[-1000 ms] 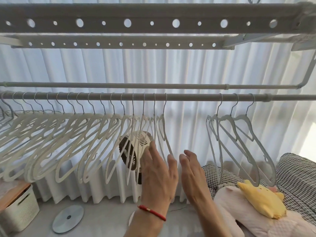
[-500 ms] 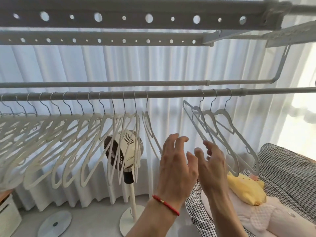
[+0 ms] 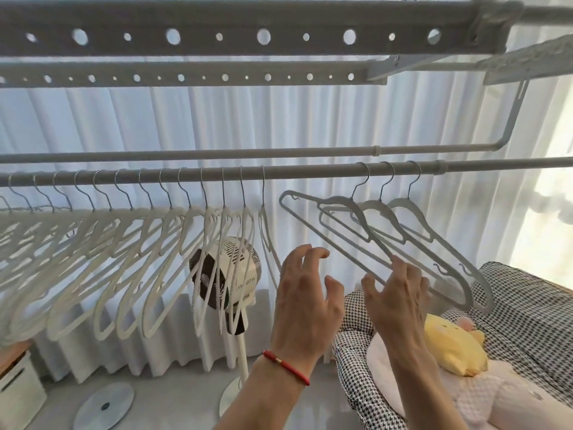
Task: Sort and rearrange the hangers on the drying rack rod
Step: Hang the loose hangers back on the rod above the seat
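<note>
White curtain [image 3: 310, 125] fills the back. Two perforated rails [image 3: 217, 35] run across the top, a thin bar [image 3: 186, 155] below them. Rod [image 3: 294, 174] spans the full width and carries all the hangers. Big bunch of white hangers [image 3: 102, 259] hangs packed along the rod's left half, hooks close together, bodies slanting down-left. Gap, then three grey hangers [image 3: 403, 231] hooked on the right part of the rod, swung up to the left and tilted.

Checked cushion [image 3: 527, 305] lower right, yellow plush [image 3: 449, 346] on a pink blanket [image 3: 483, 395] there. Fan [image 3: 229, 271] on a stand behind the white bunch. Box [image 3: 15, 389] bottom left, round disc [image 3: 105, 405] on the floor.

Left hand [image 3: 307, 302], red bracelet [image 3: 286, 366] on the wrist, raised in the gap, fingers loosely curled and spread, grip apart, holding nothing. Right hand [image 3: 400, 299] just beside it, fingertips touching the lower bar of the nearest grey hanger; fingers fairly straight, grip apart, not wrapped round it.
</note>
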`<state>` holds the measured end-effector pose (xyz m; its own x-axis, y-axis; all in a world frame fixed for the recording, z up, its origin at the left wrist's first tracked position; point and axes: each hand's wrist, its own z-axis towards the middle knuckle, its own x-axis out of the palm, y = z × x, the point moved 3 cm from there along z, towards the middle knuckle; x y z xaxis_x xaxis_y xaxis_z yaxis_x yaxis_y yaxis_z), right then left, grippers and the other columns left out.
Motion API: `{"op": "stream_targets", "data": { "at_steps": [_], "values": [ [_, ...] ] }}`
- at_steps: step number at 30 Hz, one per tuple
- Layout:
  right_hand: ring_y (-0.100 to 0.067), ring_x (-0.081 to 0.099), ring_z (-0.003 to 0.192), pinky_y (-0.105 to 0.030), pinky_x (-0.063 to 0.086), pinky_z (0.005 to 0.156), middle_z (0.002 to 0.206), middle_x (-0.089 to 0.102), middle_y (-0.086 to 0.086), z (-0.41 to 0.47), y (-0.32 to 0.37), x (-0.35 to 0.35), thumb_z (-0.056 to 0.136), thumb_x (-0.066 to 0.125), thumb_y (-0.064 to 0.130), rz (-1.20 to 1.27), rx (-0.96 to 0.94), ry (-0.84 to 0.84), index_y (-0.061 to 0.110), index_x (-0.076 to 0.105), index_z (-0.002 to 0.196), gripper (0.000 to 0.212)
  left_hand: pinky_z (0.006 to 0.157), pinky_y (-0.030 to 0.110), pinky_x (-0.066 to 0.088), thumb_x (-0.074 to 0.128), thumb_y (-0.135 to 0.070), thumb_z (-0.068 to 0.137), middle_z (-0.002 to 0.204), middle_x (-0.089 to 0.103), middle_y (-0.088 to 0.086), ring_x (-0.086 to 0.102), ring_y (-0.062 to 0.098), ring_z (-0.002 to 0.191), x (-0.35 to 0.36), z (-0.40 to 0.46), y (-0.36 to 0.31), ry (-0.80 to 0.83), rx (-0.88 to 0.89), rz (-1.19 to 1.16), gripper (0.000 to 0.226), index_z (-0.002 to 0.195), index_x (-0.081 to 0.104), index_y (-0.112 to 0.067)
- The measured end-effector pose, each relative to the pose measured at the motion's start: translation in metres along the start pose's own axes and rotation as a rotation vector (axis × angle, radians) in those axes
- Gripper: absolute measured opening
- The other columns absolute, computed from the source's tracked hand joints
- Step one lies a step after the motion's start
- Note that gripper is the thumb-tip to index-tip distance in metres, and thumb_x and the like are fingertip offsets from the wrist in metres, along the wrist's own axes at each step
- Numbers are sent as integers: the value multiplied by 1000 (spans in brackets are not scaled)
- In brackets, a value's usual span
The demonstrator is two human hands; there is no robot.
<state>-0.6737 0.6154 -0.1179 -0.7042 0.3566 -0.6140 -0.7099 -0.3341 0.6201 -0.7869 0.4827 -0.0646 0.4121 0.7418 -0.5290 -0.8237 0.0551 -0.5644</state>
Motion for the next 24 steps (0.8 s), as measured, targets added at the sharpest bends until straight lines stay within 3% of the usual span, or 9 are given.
{"op": "stream_targets", "data": {
  "at_steps": [4, 11, 17, 21, 24],
  "values": [
    [-40, 43, 127, -52, 39, 104, 145, 49, -21, 6, -7, 1, 90, 70, 31, -82, -66, -49, 4, 48, 145, 66, 101, 1, 23, 51, -19, 90, 130, 56, -1, 48, 11, 127, -1, 5, 4, -7, -1, 13, 36, 125, 59, -15],
    [-37, 40, 129, -55, 43, 94, 144, 49, -16, 23, -15, -11, 84, 76, 20, -61, -134, -225, 8, 55, 139, 61, 106, 22, 40, 49, -20, 84, 124, 60, 0, 53, 14, 123, 0, 2, 3, -50, 1, 1, 39, 121, 61, -14],
    [-36, 39, 132, -52, 37, 96, 146, 46, -11, 44, -25, -28, 81, 77, 11, -79, -167, -364, 16, 58, 134, 56, 105, 19, 38, 51, -19, 86, 125, 60, 0, 53, 13, 123, 6, 1, 0, -40, 7, 3, 38, 122, 60, -15],
    [-36, 41, 125, -54, 34, 94, 130, 62, -15, 55, -37, -27, 79, 80, 7, -188, -104, -344, 15, 59, 130, 55, 103, 14, 35, 52, -17, 85, 124, 61, 0, 54, 13, 121, 9, 2, -3, -45, 8, -5, 37, 122, 61, -14],
    [-37, 47, 119, -54, 33, 94, 116, 68, -16, 58, -46, -22, 79, 81, 6, -264, -92, -317, 15, 67, 117, 42, 104, 14, 35, 50, -20, 85, 126, 60, 0, 53, 12, 123, 10, 0, -5, -39, -4, -17, 39, 123, 60, -15]
  ]
}}
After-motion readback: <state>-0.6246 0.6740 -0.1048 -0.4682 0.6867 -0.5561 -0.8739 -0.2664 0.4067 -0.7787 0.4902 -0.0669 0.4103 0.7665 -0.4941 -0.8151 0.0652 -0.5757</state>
